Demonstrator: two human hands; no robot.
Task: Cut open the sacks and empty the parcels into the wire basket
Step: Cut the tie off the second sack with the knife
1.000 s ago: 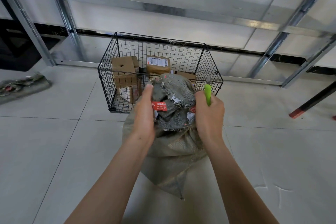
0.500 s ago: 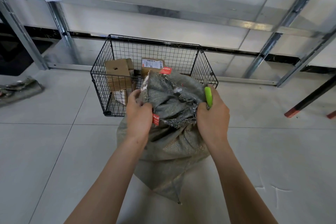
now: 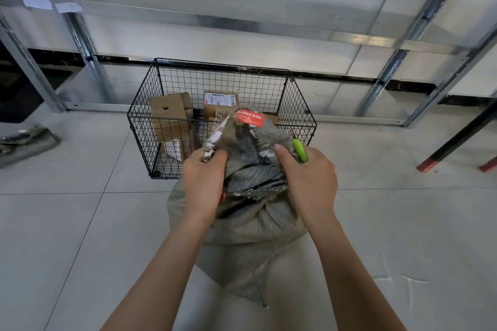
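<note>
A grey-green woven sack (image 3: pixel 250 223) stands on the tiled floor just in front of the black wire basket (image 3: pixel 172 80). My left hand (image 3: pixel 204 180) pinches the left edge of the sack's frayed mouth. My right hand (image 3: pixel 309 180) grips the right edge of the mouth together with a green-handled cutter (image 3: pixel 300 149), whose blade points up. A red label (image 3: pixel 248 118) sits on the raised top flap. Several brown cardboard parcels (image 3: pixel 172 115) lie inside the basket. The sack's contents are hidden.
Metal shelf uprights (image 3: pixel 80 35) and rails run behind the basket along the wall. A flattened empty sack (image 3: pixel 24 142) lies on the floor at far left. A dark slanted leg with a red foot (image 3: pixel 435 161) stands at right. Open tiled floor surrounds the sack.
Both hands have pulled the sack's mouth wider apart and its top flap now stands higher against the basket's front. My view has tilted down slightly.
</note>
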